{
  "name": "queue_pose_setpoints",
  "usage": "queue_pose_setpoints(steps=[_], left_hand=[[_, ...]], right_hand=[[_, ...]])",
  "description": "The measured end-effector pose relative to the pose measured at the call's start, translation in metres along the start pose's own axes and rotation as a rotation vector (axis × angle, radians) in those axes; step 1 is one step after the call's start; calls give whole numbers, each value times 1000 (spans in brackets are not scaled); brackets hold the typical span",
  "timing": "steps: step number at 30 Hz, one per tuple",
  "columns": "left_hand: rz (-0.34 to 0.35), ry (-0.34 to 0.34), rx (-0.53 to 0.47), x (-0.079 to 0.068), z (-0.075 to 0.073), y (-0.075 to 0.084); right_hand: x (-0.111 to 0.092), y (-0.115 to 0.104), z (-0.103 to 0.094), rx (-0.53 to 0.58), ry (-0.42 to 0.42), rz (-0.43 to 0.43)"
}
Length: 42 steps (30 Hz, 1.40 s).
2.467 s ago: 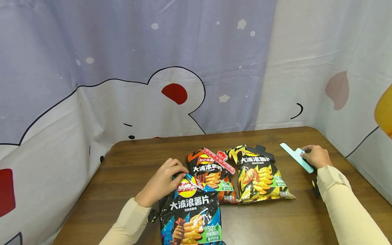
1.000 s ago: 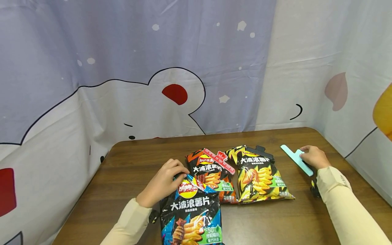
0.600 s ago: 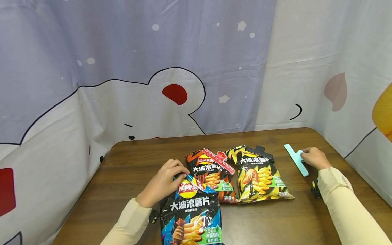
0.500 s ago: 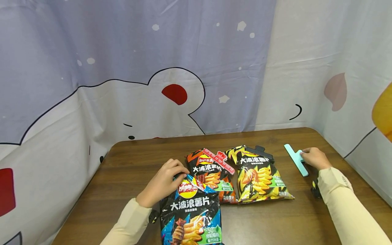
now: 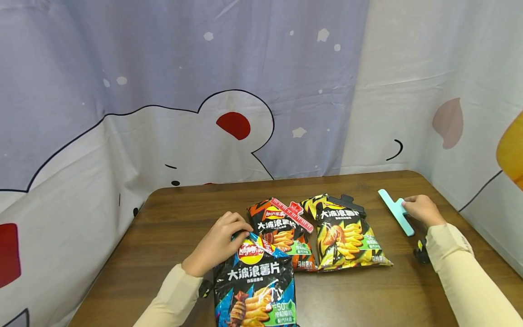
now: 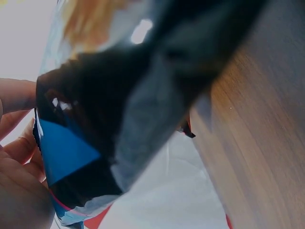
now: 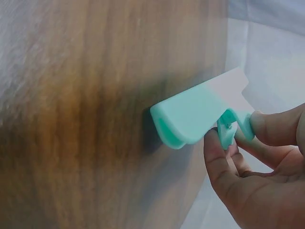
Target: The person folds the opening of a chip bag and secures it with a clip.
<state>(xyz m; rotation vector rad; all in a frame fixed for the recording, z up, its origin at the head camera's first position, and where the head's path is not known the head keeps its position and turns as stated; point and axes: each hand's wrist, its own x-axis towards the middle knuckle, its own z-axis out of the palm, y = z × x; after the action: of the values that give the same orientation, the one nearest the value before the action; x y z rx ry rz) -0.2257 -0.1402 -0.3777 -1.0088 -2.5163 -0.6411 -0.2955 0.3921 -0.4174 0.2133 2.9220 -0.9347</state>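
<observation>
My left hand (image 5: 222, 243) pinches the folded top of a blue and black chip bag (image 5: 257, 290) at the front of the table. In the left wrist view the fingers (image 6: 21, 143) hold the edge of that bag (image 6: 71, 143), seen close and blurred. Over on the right, my right hand (image 5: 422, 210) pinches the handle of a mint-green bag clip (image 5: 396, 212). Thumb and fingers press on the clip's two handle tabs in the right wrist view, where the long bar of the clip (image 7: 195, 109) points toward the wooden table.
Behind the blue bag lies an orange chip bag (image 5: 282, 236) with a red clip (image 5: 293, 214) across its top. Beside it is a yellow chip bag (image 5: 347, 236) closed with a black clip (image 5: 347, 204). A patterned curtain (image 5: 261, 91) hangs around the wooden table (image 5: 180, 209).
The mint-green clip in my right hand has turned a little steeper and shifted slightly, with the wrist moving a bit right. My left hand and the blue bag have hardly moved.
</observation>
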Motion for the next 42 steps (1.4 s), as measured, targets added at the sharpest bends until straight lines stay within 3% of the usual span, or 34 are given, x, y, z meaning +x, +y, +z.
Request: queue_pose_setpoints(steps=[11, 19, 30, 37, 42], left_hand=[[19, 13, -3, 2, 2, -1], [23, 17, -7, 2, 3, -1], [-2, -15, -42, 1, 2, 1], [-17, -21, -62, 0, 2, 0], [-2, -4, -83, 0, 2, -1]], right_hand=[[0, -20, -4, 29, -30, 11], [-1, -35, -4, 34, -41, -64], [-6, -61, -1, 162, -124, -72], [-12, -80, 5, 240, -129, -95], [-16, -92, 9, 231, -121, -125]])
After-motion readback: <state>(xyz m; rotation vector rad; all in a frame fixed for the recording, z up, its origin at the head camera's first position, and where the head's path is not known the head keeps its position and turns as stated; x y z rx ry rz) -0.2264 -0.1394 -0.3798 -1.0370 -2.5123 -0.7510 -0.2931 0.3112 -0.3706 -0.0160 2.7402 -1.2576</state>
